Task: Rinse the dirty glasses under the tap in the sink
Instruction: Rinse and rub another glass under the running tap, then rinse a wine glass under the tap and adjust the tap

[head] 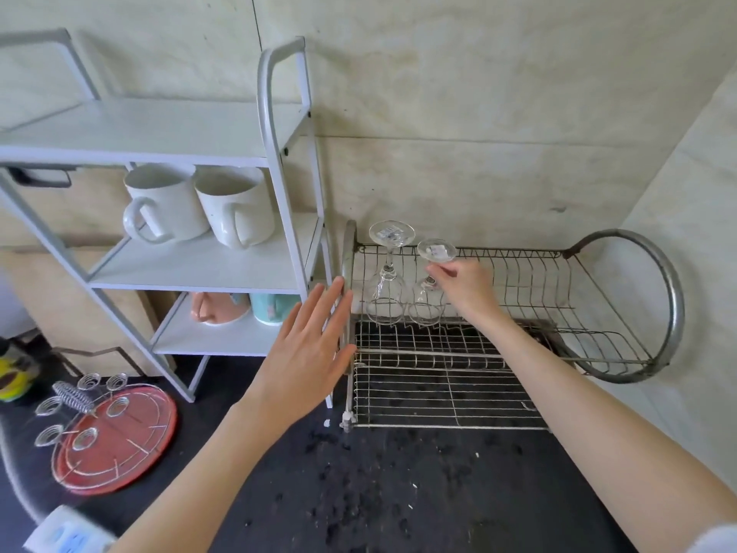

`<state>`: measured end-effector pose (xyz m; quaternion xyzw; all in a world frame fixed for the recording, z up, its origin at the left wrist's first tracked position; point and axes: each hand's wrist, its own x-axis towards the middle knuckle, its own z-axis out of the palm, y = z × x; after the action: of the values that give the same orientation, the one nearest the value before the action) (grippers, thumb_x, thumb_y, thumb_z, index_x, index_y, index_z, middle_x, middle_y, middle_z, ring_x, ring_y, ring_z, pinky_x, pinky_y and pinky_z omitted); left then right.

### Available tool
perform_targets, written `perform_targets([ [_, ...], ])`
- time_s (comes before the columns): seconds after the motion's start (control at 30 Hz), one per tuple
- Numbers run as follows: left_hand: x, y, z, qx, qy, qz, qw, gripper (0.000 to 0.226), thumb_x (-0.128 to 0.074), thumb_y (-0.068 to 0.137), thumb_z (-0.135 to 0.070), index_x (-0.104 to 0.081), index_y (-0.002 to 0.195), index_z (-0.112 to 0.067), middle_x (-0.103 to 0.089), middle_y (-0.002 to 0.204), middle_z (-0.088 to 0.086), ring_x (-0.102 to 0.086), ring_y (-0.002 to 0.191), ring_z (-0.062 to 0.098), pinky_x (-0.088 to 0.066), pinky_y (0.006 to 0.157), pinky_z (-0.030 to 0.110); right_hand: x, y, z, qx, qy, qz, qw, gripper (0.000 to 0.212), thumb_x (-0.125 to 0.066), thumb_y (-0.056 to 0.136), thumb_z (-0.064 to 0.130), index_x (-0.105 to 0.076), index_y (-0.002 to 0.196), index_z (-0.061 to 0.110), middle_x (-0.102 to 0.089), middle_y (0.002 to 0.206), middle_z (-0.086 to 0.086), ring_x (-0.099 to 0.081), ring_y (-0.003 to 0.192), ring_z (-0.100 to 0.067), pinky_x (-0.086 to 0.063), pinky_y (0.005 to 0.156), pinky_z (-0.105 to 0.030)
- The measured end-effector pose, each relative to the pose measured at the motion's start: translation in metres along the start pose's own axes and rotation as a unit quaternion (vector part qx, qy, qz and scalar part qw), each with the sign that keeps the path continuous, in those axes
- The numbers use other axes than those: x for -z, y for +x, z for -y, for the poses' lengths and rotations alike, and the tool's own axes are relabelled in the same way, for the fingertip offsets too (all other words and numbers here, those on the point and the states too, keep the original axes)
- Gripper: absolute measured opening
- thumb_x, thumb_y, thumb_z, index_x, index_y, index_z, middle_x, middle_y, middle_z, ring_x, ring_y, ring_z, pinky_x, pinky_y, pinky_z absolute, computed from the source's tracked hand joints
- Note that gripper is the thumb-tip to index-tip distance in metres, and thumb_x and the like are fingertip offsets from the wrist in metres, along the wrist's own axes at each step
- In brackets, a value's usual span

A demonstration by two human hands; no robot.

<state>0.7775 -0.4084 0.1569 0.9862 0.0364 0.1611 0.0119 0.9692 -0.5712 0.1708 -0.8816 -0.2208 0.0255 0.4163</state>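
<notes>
Two clear stemmed glasses stand upside down at the left end of a wire dish rack (518, 273). The left glass (386, 291) stands free, its foot up. My right hand (464, 287) pinches the stem of the right glass (428, 305) just under its foot. My left hand (309, 349) is flat with straight fingers, its fingertips against the rack's left metal frame. No sink or tap is in view.
A white shelf unit (207, 265) on the left holds two white mugs (199, 207) and two coloured cups below. A red tray (115, 439) with a wire holder lies at the lower left. The dark counter (399, 492) carries scattered specks.
</notes>
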Motion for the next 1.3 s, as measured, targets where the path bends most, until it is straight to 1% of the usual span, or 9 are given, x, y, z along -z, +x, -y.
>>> perform_targets([
  [0.03, 0.001, 0.000, 0.000, 0.002, 0.004, -0.001, 1.000, 0.063, -0.027, 0.091, -0.043, -0.023, 0.145, -0.011, -0.023, 0.153, 0.009, -0.025, 0.139, 0.028, -0.019, 0.107, 0.044, 0.002, -0.002, 0.000, -0.005, 0.001, 0.011, 1.000, 0.032, -0.055, 0.093, 0.027, -0.064, 0.115, 0.007, -0.070, 0.099, -0.004, -0.065, 0.073, -0.011, -0.044, 0.065, -0.015],
  [0.1, 0.006, -0.001, -0.003, 0.009, 0.005, -0.001, 1.000, 0.063, -0.026, 0.091, -0.045, -0.027, 0.144, -0.010, -0.025, 0.152, 0.010, -0.025, 0.139, 0.028, -0.017, 0.107, 0.044, 0.005, -0.008, 0.001, -0.019, -0.012, 0.030, 0.999, 0.042, -0.053, 0.094, 0.032, -0.055, 0.128, 0.008, -0.061, 0.126, -0.007, -0.060, 0.109, -0.018, -0.043, 0.091, -0.025],
  [0.2, 0.010, -0.013, -0.009, 0.030, -0.016, -0.006, 0.999, 0.063, -0.026, 0.091, -0.046, -0.029, 0.144, -0.010, -0.026, 0.152, 0.010, -0.026, 0.139, 0.029, -0.019, 0.109, 0.041, 0.007, -0.032, 0.002, -0.008, -0.069, 0.015, 0.997, 0.048, -0.048, 0.095, 0.037, -0.047, 0.134, 0.009, -0.052, 0.137, -0.005, -0.049, 0.124, -0.018, -0.036, 0.103, -0.031],
  [0.3, 0.008, -0.042, -0.017, 0.064, -0.038, 0.012, 0.997, 0.062, -0.025, 0.091, -0.047, -0.031, 0.143, -0.013, -0.028, 0.151, 0.009, -0.027, 0.139, 0.029, -0.026, 0.110, 0.046, 0.003, -0.074, 0.011, 0.063, -0.113, -0.007, 0.992, 0.046, -0.047, 0.096, 0.037, -0.048, 0.133, 0.011, -0.051, 0.137, -0.003, -0.047, 0.126, -0.016, -0.033, 0.105, -0.028],
  [0.5, 0.012, -0.127, -0.018, 0.145, -0.059, 0.019, 0.987, 0.059, -0.030, 0.090, -0.043, -0.039, 0.139, -0.012, -0.038, 0.146, 0.010, -0.031, 0.137, 0.030, -0.031, 0.108, 0.048, -0.027, -0.159, 0.041, 0.202, -0.155, 0.052, 0.966, 0.043, -0.051, 0.095, 0.031, -0.050, 0.132, 0.010, -0.053, 0.135, -0.005, -0.045, 0.127, -0.019, -0.023, 0.104, -0.022],
  [0.7, 0.027, -0.251, -0.011, 0.268, -0.075, 0.005, 0.961, 0.052, -0.039, 0.090, -0.038, -0.048, 0.134, -0.011, -0.047, 0.140, 0.011, -0.039, 0.132, 0.034, -0.034, 0.103, 0.049, -0.096, -0.252, 0.076, 0.309, -0.139, 0.131, 0.932, 0.037, -0.053, 0.092, 0.031, -0.060, 0.121, 0.009, -0.061, 0.125, -0.006, -0.057, 0.114, -0.023, -0.041, 0.097, -0.034],
  [0.83, 0.040, -0.355, -0.006, 0.318, -0.056, 0.032, 0.946, 0.049, -0.036, 0.087, -0.038, -0.053, 0.125, -0.013, -0.058, 0.128, 0.009, -0.050, 0.123, 0.032, -0.047, 0.092, 0.049, -0.147, -0.326, 0.107, 0.376, -0.110, 0.188, 0.901, 0.043, -0.043, 0.088, 0.038, -0.065, 0.113, 0.010, -0.066, 0.114, -0.005, -0.064, 0.104, -0.021, -0.049, 0.087, -0.034],
  [0.97, 0.064, -0.458, 0.005, 0.381, -0.036, 0.049, 0.922, 0.048, -0.037, 0.086, -0.038, -0.054, 0.124, -0.014, -0.059, 0.127, 0.008, -0.054, 0.119, 0.032, -0.050, 0.089, 0.051, -0.192, -0.402, 0.145, 0.434, -0.073, 0.240, 0.865, 0.040, -0.044, 0.086, 0.036, -0.064, 0.110, 0.011, -0.066, 0.110, -0.001, -0.064, 0.098, -0.018, -0.051, 0.082, -0.032],
  [1.3, 0.125, -0.617, 0.041, 0.539, 0.008, -0.011, 0.842, 0.051, -0.036, 0.087, -0.038, -0.057, 0.123, -0.008, -0.057, 0.128, 0.014, -0.051, 0.122, 0.036, -0.045, 0.095, 0.053, -0.293, -0.505, 0.256, 0.502, -0.018, 0.327, 0.800, 0.045, -0.044, 0.087, 0.038, -0.064, 0.115, 0.010, -0.065, 0.116, -0.005, -0.062, 0.107, -0.023, -0.045, 0.091, -0.035],
])
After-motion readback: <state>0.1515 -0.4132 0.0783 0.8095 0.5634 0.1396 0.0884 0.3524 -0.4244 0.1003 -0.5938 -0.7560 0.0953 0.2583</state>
